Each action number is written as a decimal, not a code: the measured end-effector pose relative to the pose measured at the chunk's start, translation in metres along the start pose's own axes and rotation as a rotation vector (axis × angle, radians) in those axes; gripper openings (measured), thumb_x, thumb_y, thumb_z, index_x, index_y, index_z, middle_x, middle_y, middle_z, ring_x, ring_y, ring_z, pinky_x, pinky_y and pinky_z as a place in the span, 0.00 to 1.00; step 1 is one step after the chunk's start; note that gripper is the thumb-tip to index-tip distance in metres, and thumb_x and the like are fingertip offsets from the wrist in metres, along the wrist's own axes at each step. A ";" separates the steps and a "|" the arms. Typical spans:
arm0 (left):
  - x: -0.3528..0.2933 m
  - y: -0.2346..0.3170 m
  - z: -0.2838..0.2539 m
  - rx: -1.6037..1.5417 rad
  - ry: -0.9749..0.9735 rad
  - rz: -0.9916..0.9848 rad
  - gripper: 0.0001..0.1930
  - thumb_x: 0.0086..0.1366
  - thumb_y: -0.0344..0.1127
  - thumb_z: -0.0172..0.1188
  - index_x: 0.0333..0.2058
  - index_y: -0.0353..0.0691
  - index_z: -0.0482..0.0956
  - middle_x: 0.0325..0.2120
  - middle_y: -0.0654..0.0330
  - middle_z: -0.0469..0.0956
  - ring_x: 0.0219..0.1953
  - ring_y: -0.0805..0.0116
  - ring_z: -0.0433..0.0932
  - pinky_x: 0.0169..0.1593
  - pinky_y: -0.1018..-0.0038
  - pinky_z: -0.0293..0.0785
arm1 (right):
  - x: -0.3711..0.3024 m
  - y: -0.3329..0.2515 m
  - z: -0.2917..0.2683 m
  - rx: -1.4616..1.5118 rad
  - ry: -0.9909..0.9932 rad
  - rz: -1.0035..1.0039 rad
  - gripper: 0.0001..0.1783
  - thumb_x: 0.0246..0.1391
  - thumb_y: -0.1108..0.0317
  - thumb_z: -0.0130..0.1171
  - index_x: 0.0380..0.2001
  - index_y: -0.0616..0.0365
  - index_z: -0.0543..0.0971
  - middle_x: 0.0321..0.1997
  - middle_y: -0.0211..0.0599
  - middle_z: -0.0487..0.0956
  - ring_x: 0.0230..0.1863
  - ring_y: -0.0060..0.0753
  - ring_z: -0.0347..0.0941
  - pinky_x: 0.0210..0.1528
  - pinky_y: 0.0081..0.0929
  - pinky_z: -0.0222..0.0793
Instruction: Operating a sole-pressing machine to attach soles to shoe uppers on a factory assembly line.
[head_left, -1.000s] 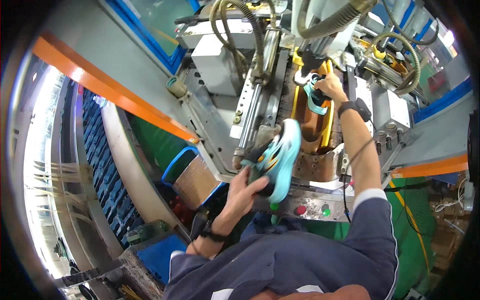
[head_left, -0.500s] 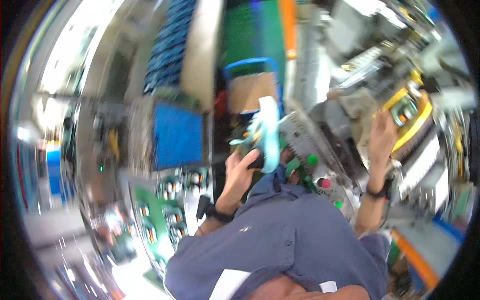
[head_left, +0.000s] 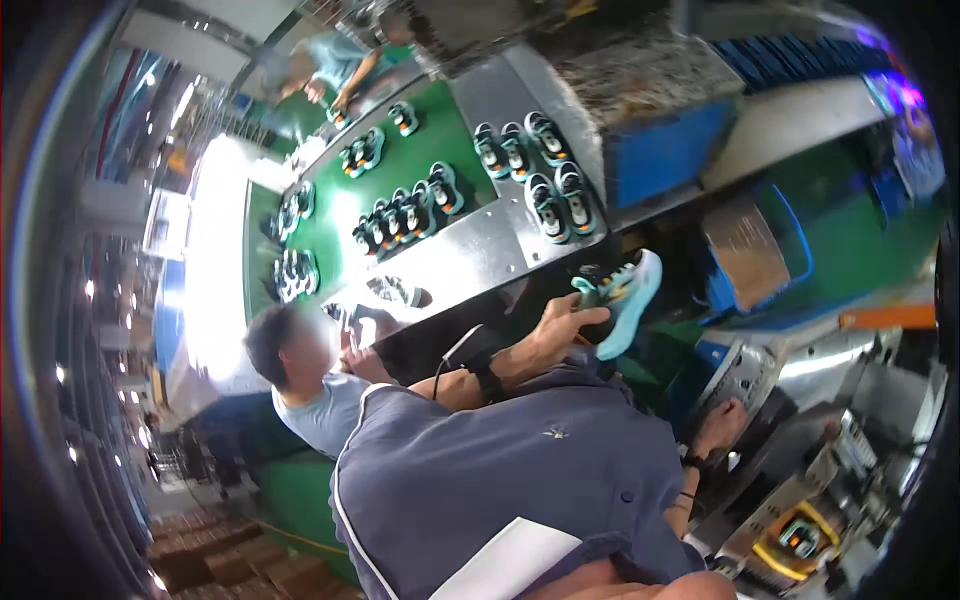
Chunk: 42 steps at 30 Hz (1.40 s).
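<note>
Right now my left hand (head_left: 560, 325) is closed around a teal sneaker (head_left: 622, 298), gripping it near the heel and collar so the pale sole faces out to the right. The shoe hangs in the air just off the near edge of the steel apron (head_left: 470, 255) that borders the green conveyor belt (head_left: 360, 190), not resting on anything. My right hand (head_left: 722, 425) lies flat and empty, fingers spread, on the grey metal machine (head_left: 790, 400) at the lower right. Pairs of matching sneakers (head_left: 545, 185) stand in rows on the belt and its steel edge, well apart from the one I hold. A co-worker in a light blue shirt (head_left: 325, 410) sits at the near edge of the belt, hands close to a dark shoe there; another person works at the far end.

I judge this as the carrying step, shoe in hand between machine and belt. Setting it down would call for a free spot on the steel edge, sole downward, clear of the co-worker's hands.
</note>
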<state>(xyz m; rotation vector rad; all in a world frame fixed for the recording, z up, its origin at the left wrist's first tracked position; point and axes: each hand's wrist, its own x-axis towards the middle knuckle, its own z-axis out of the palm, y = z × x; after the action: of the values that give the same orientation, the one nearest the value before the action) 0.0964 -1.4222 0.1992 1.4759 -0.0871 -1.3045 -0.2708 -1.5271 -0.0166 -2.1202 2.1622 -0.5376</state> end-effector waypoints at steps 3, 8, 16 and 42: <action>0.020 0.006 -0.065 -0.225 0.183 0.130 0.17 0.58 0.31 0.63 0.45 0.29 0.74 0.37 0.55 0.78 0.36 0.64 0.79 0.36 0.67 0.76 | 0.010 0.003 -0.017 0.050 -0.088 -0.035 0.11 0.54 0.66 0.56 0.36 0.61 0.79 0.39 0.49 0.79 0.42 0.51 0.74 0.47 0.38 0.69; 0.125 0.031 -0.199 -0.300 0.526 0.350 0.18 0.53 0.31 0.67 0.40 0.28 0.75 0.32 0.54 0.79 0.28 0.64 0.79 0.28 0.67 0.77 | 0.085 -0.023 -0.043 0.187 0.034 0.128 0.15 0.55 0.63 0.59 0.43 0.61 0.79 0.40 0.45 0.80 0.42 0.44 0.76 0.46 0.33 0.71; 0.325 0.068 -0.355 0.226 0.947 0.323 0.27 0.53 0.41 0.67 0.47 0.29 0.71 0.35 0.48 0.78 0.35 0.55 0.79 0.41 0.63 0.76 | 0.291 -0.360 -0.190 0.584 0.290 -0.507 0.10 0.60 0.70 0.57 0.42 0.65 0.77 0.42 0.38 0.80 0.42 0.28 0.75 0.48 0.25 0.70; 0.377 0.068 -0.356 0.312 0.854 0.342 0.46 0.55 0.36 0.64 0.65 0.32 0.45 0.63 0.33 0.52 0.65 0.37 0.53 0.66 0.54 0.53 | 0.573 -0.981 -0.114 -0.394 0.409 -1.238 0.28 0.55 0.51 0.61 0.50 0.60 0.71 0.36 0.55 0.80 0.41 0.56 0.78 0.41 0.39 0.70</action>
<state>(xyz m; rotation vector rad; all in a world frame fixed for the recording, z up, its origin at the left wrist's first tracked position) 0.5409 -1.4645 -0.0731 2.0678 0.0215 -0.3272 0.6071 -2.0557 0.4865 -3.6876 0.7687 -0.6348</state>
